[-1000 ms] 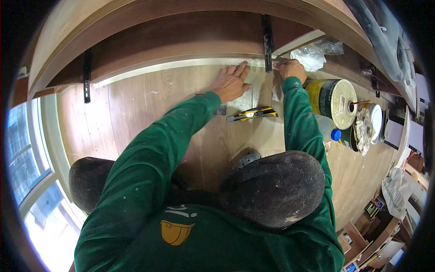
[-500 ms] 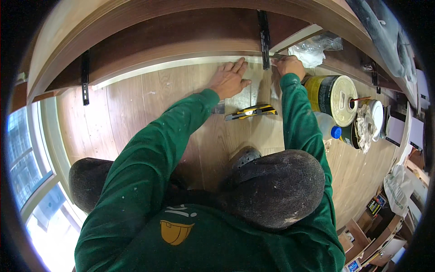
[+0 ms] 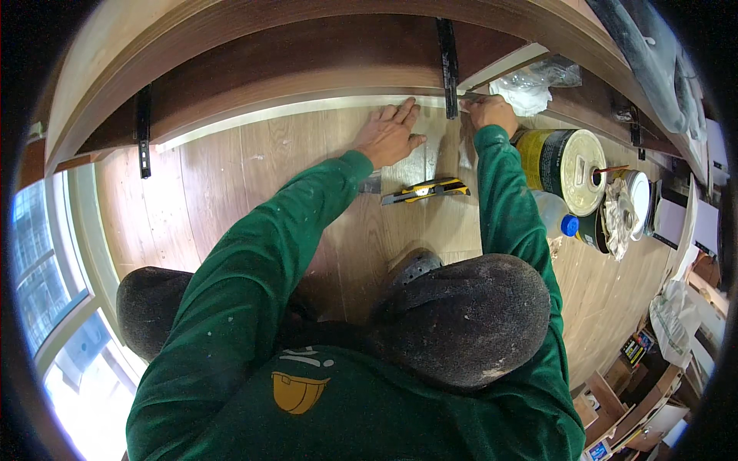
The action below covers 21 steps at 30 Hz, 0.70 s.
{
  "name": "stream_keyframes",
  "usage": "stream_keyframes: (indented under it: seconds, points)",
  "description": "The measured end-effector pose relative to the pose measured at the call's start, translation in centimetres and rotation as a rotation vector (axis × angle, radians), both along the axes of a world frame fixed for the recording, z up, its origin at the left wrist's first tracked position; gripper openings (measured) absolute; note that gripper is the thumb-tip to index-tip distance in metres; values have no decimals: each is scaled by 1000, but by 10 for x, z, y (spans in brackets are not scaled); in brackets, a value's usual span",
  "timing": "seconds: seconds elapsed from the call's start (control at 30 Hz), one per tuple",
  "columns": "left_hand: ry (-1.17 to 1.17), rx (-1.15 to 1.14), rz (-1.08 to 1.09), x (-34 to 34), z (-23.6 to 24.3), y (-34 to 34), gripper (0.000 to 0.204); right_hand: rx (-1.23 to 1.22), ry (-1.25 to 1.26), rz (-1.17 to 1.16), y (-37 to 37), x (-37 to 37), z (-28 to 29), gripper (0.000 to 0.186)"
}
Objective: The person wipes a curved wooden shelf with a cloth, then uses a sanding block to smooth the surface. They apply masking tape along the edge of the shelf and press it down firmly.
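My left hand (image 3: 388, 137) lies flat with its fingers stretched out, their tips on a pale strip (image 3: 284, 111) along the foot of a wooden panel. Farther right, my right hand (image 3: 496, 113) is curled closed at the same strip, just past a black metal rail (image 3: 447, 69). A dark sliver shows by its fingertips, but what those fingers hold is hidden. On the wood-look floor between my forearms rests a yellow and black utility knife (image 3: 427, 190). A small grey flat piece (image 3: 370, 185) lies beside my left wrist.
To the right of my right forearm lies a large yellow and black can (image 3: 550, 157). Close by are a blue-capped plastic bottle (image 3: 552, 213) and a white-lidded tub (image 3: 639, 201). Clear plastic wrapping (image 3: 542, 81) sits behind my right hand. Another black rail (image 3: 144, 132) hangs at left.
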<state>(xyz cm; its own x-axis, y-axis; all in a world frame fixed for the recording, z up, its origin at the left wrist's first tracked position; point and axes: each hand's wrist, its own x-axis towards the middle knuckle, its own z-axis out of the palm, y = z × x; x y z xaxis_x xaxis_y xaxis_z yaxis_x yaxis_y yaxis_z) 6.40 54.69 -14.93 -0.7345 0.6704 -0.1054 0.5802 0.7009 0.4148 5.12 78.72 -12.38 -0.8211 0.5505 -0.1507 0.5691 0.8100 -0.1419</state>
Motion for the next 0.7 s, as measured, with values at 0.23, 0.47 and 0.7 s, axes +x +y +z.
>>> stream_keyframes:
  seconds: [0.23,0.47,0.7]
  points:
    - [8,6,3,0,0,0,70,9,-2,-26,-3,-1,1,54]
    - [28,24,5,-5,0,0,67,2,-47,-23,-8,-1,12,52]
    - [24,29,-2,-12,2,-8,66,76,-61,0,-14,0,15,53]
